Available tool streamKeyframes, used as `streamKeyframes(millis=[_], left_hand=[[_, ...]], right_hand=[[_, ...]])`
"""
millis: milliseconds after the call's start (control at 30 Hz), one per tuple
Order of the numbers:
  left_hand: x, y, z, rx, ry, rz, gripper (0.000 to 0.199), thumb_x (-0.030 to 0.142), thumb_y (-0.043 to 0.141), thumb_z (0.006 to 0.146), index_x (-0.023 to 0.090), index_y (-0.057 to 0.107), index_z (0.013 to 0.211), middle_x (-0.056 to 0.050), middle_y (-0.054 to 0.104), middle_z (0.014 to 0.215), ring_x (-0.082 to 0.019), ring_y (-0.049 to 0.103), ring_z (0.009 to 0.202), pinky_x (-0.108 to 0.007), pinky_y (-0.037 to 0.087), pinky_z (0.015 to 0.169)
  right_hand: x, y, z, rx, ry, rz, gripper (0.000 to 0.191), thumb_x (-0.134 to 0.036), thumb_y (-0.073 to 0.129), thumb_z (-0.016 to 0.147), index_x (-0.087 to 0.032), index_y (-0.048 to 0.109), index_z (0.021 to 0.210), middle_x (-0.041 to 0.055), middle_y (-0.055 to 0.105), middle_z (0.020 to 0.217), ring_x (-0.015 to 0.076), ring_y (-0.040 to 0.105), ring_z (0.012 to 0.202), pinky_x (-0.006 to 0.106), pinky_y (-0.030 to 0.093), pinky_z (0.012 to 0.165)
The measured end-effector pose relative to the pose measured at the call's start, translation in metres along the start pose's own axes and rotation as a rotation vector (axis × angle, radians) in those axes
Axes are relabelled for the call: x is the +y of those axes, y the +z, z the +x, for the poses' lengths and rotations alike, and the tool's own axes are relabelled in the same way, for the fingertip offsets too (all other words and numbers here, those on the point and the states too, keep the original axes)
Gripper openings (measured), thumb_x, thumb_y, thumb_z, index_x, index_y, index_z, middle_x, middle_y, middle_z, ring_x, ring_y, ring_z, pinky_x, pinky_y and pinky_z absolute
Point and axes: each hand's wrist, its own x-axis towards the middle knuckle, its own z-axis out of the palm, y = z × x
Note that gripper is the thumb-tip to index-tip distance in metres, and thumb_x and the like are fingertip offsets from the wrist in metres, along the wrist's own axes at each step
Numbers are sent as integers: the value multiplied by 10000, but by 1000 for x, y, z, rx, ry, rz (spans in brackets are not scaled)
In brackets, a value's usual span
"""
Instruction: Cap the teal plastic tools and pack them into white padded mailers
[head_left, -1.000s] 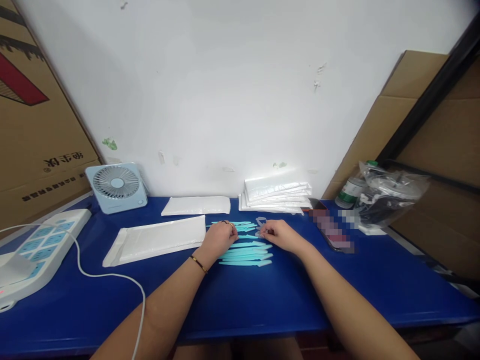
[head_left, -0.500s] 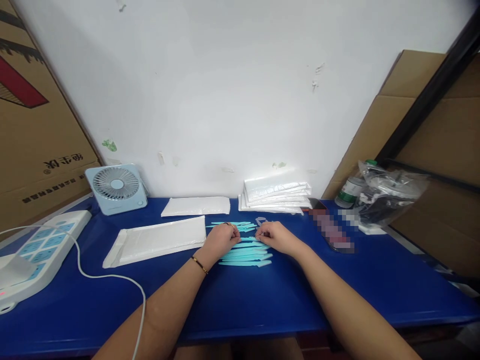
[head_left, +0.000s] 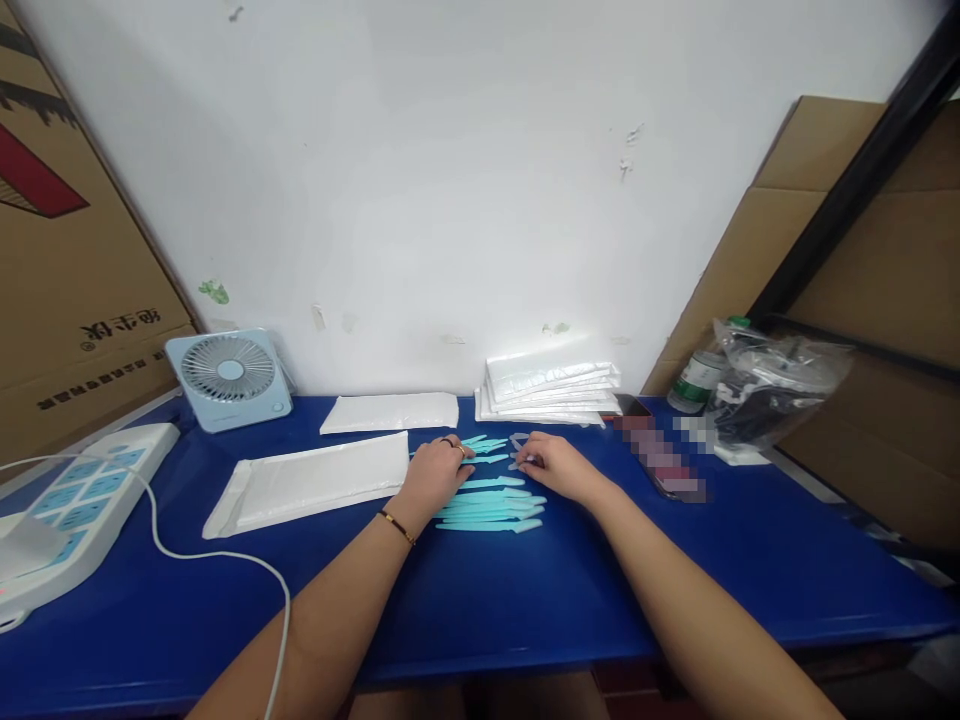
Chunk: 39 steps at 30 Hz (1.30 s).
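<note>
Slim turquoise eyebrow razors [head_left: 491, 508] lie side by side in a row on the blue table [head_left: 480, 600]. A smaller bunch of razors [head_left: 487, 443] lies just behind them, partly under my left hand [head_left: 435, 475]. That hand's fingers are curled around the near end of one razor [head_left: 493, 459]. My right hand [head_left: 555, 465] is at the far ends of the razors, thumb and fingers pinched together beside small clear plastic pieces [head_left: 517, 439]. Whatever sits between those right fingertips is mostly hidden.
Flat white packets [head_left: 315, 485] lie left, with another [head_left: 390, 412] by the wall and a stack [head_left: 551, 390] behind. A fan [head_left: 231, 378], power strip [head_left: 90, 500] and loose cable [head_left: 225, 552] stand left. A blurred phone-like object [head_left: 664, 465], bottle [head_left: 697, 382] and plastic bag [head_left: 784, 390] are right.
My left hand has shifted back and left from the middle razors to the rear bunch. My right hand has moved slightly back to the clear pieces. A razor between the hands now lies on the table.
</note>
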Motion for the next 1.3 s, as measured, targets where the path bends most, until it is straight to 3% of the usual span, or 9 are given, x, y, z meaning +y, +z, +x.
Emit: streamKeyframes(millis=[167,467,733,800,900,967,1133,1300], left_hand=[[-1,0,3,-16,-12,-46,136,299,559,841,236,679,832,-14,659,866,-191,591,867,-275,416,726],[-4,2,4,-15,-7,-149,98,257,587,809,222,678,801,-8,667,861,-172,597,826,-256,420,720],[2,1,2,-109,60,-298,105,282,592,791,209,666,773,-4,655,776,-144,589,724,-225,421,648],[-2,-2,2,-72,40,-307,148,341,592,795,213,665,809,-14,651,825,-158,592,769,-234,437,668],[-12,-4,4,103,-31,-213,213,333,576,810,211,651,969,-47,630,986,-200,570,939,-277,443,803],[-20,-3,5,151,-60,-134,240,299,580,806,214,637,1023,-55,617,1040,-217,554,987,-302,430,848],[-25,-1,6,90,-79,-56,123,290,567,814,225,654,872,-30,646,936,-196,585,876,-284,431,748],[-21,-5,5,87,-65,-26,215,272,466,872,214,660,802,-27,667,867,-174,593,820,-269,403,703]], right_hand=[[1,1,0,-4,-19,10,93,-172,590,811,-201,676,789,19,601,817,126,577,683,228,422,640],[-5,9,7,59,-9,34,99,-136,629,776,-202,701,791,23,630,827,129,594,691,237,443,662],[-15,7,4,-54,-66,185,76,-197,661,760,-217,733,769,10,658,757,132,599,649,234,446,605],[-8,0,1,8,-16,206,116,-197,620,781,-212,730,812,19,666,796,137,604,666,240,455,615],[10,-12,-3,145,121,126,168,-155,571,770,-195,718,841,38,672,836,154,605,695,262,461,644],[18,-16,-4,139,157,60,155,-159,581,748,-195,714,820,38,667,821,159,597,686,268,455,644],[12,-9,-1,91,129,-3,137,-277,634,753,-199,695,847,31,634,821,145,573,664,252,441,640],[2,2,6,52,92,-135,82,-196,584,771,-192,665,755,28,603,811,131,561,671,229,396,623]])
